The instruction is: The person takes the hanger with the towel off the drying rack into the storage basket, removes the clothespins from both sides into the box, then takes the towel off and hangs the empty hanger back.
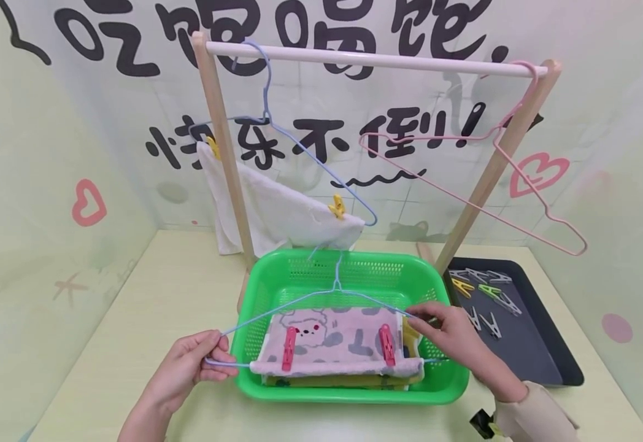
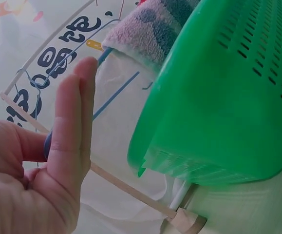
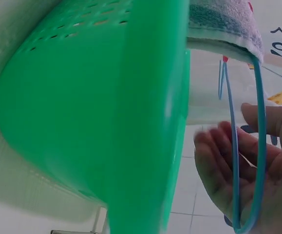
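A blue clothes hanger (image 1: pixel 294 301) spans the green basket, with a pink-and-grey patterned towel (image 1: pixel 349 341) folded over its bottom bar. Two red clothespins, one on the left (image 1: pixel 289 348) and one on the right (image 1: pixel 387 345), clip the towel. My left hand (image 1: pixel 197 362) pinches the hanger's left corner between thumb and fingers. At the opposite corner is my right hand (image 1: pixel 454 337), fingertips at the sloping wire. In the right wrist view, the looped end of the wire crosses in front of that palm, while thumb and loosely bent fingers stand apart.
More folded cloth lies in the green basket (image 1: pixel 351 395). Behind it stands a rack with a white rail (image 1: pixel 377 59), carrying a blue hanger with a white towel (image 1: pixel 294 212) on yellow clothespins and a bare pink hanger (image 1: pixel 437 178). Several clothespins lie in a dark tray (image 1: pixel 542 350) at right.
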A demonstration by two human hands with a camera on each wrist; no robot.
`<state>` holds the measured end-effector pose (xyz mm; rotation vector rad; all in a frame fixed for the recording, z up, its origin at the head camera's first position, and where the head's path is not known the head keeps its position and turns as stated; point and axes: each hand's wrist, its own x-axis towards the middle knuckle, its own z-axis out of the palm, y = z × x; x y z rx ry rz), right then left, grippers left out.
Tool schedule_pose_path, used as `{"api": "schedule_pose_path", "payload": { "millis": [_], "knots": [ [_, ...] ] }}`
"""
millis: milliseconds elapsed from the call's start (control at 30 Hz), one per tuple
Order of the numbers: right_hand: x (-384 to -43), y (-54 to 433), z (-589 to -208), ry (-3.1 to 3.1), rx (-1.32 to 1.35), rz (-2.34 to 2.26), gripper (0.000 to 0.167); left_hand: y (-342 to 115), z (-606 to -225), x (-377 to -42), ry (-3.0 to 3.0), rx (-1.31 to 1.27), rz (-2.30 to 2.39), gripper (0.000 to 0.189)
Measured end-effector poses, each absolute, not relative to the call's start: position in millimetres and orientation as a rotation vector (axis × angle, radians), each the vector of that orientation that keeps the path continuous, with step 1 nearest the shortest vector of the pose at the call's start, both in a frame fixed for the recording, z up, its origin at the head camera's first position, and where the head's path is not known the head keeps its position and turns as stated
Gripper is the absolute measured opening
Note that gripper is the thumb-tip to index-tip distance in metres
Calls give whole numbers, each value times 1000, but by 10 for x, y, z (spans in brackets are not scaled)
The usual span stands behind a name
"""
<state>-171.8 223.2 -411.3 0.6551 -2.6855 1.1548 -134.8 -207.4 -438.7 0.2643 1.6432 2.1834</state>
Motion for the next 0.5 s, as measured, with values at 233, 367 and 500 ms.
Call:
{"api": "schedule_pose_path", "payload": {
  "millis": [233, 367, 500],
  "knots": [
    [-1745, 2130, -4083, -2378, 894, 980, 23, -2062, -4392, -1343, 1589, 210, 2214, 32],
    [-1732, 2026, -4021, -2420, 920, 905, 15, -2057, -4392, -1342, 1581, 205, 2230, 32],
    [-1711, 1930, -3950, -2608, 869, 986, 3, -2060, -4378, -1351, 1587, 194, 2250, 31]
  ]
}}
